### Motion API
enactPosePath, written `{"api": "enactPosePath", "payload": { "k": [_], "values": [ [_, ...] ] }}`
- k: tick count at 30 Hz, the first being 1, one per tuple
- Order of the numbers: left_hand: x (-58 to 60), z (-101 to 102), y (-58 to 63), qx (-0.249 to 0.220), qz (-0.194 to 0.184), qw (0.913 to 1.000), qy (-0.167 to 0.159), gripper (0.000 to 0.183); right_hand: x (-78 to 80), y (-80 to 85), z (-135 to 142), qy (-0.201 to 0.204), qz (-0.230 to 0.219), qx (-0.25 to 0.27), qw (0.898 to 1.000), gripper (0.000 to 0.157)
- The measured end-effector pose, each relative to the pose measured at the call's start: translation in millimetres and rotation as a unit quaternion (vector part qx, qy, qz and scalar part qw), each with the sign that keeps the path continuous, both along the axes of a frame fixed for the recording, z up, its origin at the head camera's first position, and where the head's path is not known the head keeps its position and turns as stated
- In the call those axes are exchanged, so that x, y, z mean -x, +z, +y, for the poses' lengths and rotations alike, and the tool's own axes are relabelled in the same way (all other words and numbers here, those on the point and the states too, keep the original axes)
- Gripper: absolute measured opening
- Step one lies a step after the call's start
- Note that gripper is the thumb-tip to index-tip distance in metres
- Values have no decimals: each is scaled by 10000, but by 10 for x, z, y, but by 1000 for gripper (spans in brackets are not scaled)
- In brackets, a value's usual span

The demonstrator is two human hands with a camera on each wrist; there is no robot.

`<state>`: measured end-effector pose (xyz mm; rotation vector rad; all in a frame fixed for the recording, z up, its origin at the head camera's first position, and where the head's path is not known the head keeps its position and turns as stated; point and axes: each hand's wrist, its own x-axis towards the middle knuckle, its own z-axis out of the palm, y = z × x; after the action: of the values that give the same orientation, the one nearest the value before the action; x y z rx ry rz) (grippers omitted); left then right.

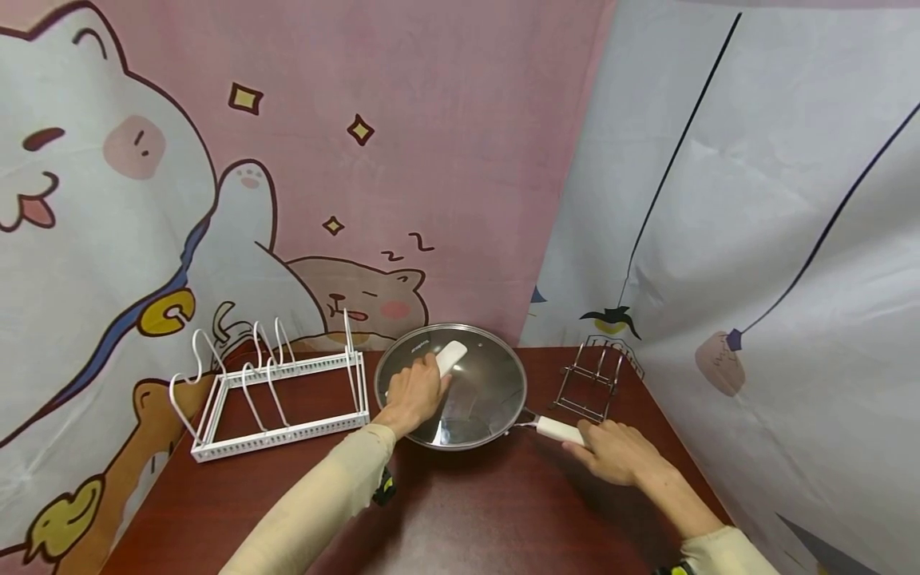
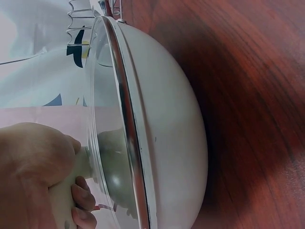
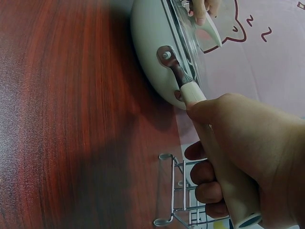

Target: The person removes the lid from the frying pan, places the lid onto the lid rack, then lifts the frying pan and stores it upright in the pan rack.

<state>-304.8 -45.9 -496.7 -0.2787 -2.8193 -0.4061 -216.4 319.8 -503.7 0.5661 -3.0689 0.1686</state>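
Observation:
A cream-white wok (image 2: pixel 167 124) with rounded sides stands on the table, covered by a clear glass lid (image 1: pixel 492 391) with a metal rim. My left hand (image 1: pixel 417 391) grips the lid's pale handle (image 1: pixel 451 356), its fingers curled round it. In the left wrist view, the lid's rim lies along the wok's edge. To the right, my right hand (image 1: pixel 621 451) holds the wok's long cream handle (image 1: pixel 561 431). Its fingers wrap the handle in the right wrist view, where the handle's open end shows below the palm. The wok's inside is dim through the glass.
On the left of the dark red wooden table (image 1: pixel 503 511) stands a white rack (image 1: pixel 280 436) with upright wire dividers. A small metal wire rack (image 1: pixel 580 411) sits behind my right hand. Printed cloth walls (image 1: pixel 460 160) close off the back and sides.

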Motion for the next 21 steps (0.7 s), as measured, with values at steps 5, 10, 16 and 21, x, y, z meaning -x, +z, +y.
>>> {"api": "enactPosePath", "payload": {
  "k": [5,10,16,21],
  "values": [
    [0,-5,-4,-5,9,10000,-28,43,-2,-6,1,-25,-50,-16,10000,39],
    [0,-18,12,9,3,10000,-60,44,4,-6,3,-14,-30,-35,10000,39],
    [-7,-21,30,-17,-98,9999,-81,43,6,0,-1,-19,-23,-40,10000,39],
    [-6,-23,27,-20,-130,9999,-70,43,4,2,-2,-10,-48,-36,10000,39]
  ]
}}
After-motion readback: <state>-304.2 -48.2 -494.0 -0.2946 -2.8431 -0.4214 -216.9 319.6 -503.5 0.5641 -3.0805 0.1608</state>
